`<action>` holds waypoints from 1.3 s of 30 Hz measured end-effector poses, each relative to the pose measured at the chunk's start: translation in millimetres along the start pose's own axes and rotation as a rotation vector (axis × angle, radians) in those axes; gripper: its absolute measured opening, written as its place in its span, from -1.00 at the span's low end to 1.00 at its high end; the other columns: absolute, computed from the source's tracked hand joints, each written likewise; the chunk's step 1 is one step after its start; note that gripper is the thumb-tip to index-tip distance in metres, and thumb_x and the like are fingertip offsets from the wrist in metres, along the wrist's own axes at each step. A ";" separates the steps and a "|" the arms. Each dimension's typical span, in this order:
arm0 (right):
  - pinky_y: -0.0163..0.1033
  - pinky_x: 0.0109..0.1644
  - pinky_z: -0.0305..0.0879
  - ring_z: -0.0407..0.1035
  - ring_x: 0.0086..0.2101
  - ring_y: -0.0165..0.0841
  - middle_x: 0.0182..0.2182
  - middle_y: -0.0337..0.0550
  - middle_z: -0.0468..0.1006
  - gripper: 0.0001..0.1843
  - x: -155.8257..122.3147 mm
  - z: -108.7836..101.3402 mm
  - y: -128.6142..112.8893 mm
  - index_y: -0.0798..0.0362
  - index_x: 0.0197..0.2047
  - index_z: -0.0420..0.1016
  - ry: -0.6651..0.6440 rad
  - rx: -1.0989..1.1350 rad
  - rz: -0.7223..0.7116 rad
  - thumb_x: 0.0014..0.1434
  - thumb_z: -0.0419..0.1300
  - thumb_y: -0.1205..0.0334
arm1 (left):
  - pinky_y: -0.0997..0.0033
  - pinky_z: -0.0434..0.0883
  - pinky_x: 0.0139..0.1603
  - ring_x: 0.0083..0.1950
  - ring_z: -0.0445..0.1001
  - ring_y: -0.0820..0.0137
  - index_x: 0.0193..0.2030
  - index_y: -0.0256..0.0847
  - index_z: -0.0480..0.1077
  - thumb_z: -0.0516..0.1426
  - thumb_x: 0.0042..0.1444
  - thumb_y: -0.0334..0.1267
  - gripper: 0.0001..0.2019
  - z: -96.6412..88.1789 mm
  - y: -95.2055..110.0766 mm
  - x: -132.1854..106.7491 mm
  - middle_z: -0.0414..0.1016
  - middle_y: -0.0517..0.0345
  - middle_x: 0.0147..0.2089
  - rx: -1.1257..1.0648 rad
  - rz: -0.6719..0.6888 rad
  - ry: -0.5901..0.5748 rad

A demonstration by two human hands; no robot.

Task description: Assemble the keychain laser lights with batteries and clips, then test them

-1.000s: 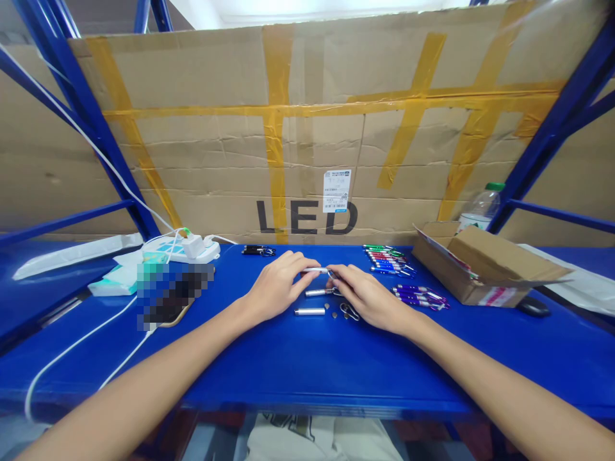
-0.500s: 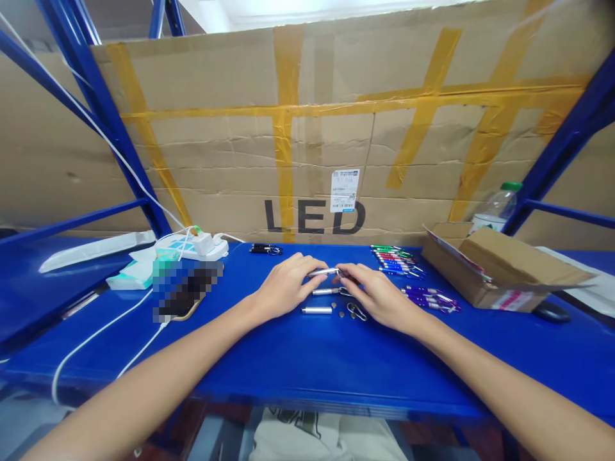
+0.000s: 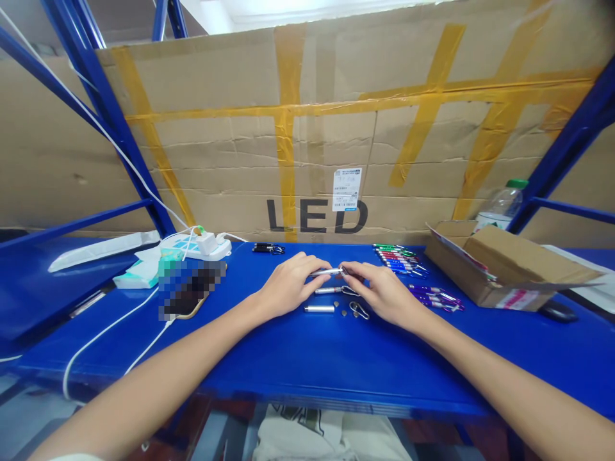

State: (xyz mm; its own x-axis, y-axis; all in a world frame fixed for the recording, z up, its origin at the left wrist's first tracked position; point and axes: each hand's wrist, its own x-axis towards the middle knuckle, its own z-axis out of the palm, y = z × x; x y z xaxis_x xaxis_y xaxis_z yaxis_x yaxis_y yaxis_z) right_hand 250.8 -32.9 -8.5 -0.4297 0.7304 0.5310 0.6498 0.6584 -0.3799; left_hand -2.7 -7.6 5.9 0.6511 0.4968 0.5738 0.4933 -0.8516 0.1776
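Between both hands, a slim silver keychain flashlight [image 3: 328, 272] is held level just above the blue table. My left hand [image 3: 291, 280] pinches its left part between thumb and fingers. At its right end, the fingertips of my right hand [image 3: 377, 286] are closed on it and partly hide that end. Just below lies another silver flashlight [image 3: 328, 291] with a carabiner clip. Nearer to me are a bare silver tube [image 3: 319, 309], a loose carabiner [image 3: 359, 311] and several small round button cells [image 3: 344, 313].
Green, red and blue flashlights [image 3: 398, 259] lie in a row behind my right hand, purple ones [image 3: 435, 298] beside it. Black ones [image 3: 268, 248] sit at the back. An open cardboard box [image 3: 504, 269] stands right; a phone [image 3: 192, 291], cables and power strip [image 3: 196, 245] are left.
My right fingers have shifted slightly and straightened around the flashlight's right end. My left hand keeps its pinch. The whole view has moved a little.
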 end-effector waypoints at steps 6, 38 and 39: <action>-0.03 -0.06 0.51 0.57 -0.17 -0.13 -0.13 -0.07 0.75 -0.69 1.6 -3.2 -5.6 -0.07 0.02 0.65 0.022 -0.030 0.022 0.51 0.08 0.10 | 0.22 0.47 0.00 -0.07 0.49 0.24 0.15 -0.15 0.53 0.09 0.52 -0.12 -0.74 0.6 -1.7 -1.0 0.63 0.05 -0.05 -0.004 0.019 0.014; 0.01 0.03 0.61 0.71 -0.07 -0.05 -0.12 -0.11 0.80 -0.73 0.7 5.9 -8.3 -0.02 -0.01 0.65 0.080 0.253 0.170 0.40 0.16 0.10 | 0.29 0.38 -0.06 -0.11 0.42 0.28 0.08 -0.16 0.55 0.16 0.49 -0.12 -0.78 -3.6 -3.2 0.5 0.58 0.09 -0.14 -0.083 0.058 -0.015; 0.01 0.04 0.61 0.70 -0.06 -0.05 -0.12 -0.11 0.80 -0.73 0.5 5.7 -8.7 -0.02 -0.02 0.65 0.083 0.248 0.166 0.40 0.16 0.10 | 0.29 0.38 -0.06 -0.11 0.42 0.28 0.07 -0.17 0.55 0.16 0.48 -0.12 -0.78 -3.3 -3.7 0.5 0.58 0.09 -0.14 -0.082 0.060 -0.012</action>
State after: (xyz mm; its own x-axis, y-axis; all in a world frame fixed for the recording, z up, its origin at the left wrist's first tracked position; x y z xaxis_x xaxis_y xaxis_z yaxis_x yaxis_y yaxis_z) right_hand 241.4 -37.2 -9.2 -0.2713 0.8209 0.5025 0.5296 0.5633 -0.6342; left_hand -6.1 -4.7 8.1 0.6850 0.4463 0.5758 0.4051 -0.8903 0.2081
